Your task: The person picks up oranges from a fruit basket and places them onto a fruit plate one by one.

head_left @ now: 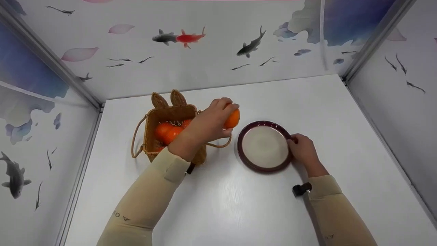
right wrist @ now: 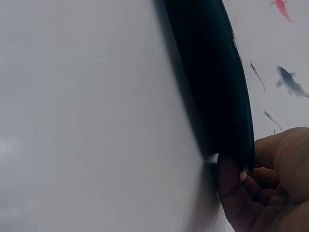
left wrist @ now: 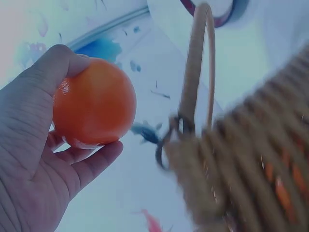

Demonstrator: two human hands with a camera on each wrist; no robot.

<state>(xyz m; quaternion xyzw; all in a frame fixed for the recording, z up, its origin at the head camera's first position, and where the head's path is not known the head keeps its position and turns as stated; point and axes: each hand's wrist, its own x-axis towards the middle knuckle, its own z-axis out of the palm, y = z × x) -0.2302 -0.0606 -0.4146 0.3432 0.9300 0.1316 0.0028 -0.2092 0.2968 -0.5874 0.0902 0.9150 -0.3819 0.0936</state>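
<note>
Near the head view's centre, the left hand (head_left: pixel 211 120) gripped an orange (head_left: pixel 233 119), just right of the wicker basket (head_left: pixel 175 112) holding red-orange fruits (head_left: pixel 164 131); right of centre, the right hand (head_left: pixel 303 151), apart from the left, pinched the dark-rimmed plate (head_left: pixel 265 147) at its right edge

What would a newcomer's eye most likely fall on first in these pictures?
Probably the bright orange fruit held by the left hand, between the wicker basket and the plate in the head view. Next, perhaps, the plate's dark rim, pinched at its right edge by the right hand, and the basket's two ear shapes, standing at its back.
</note>
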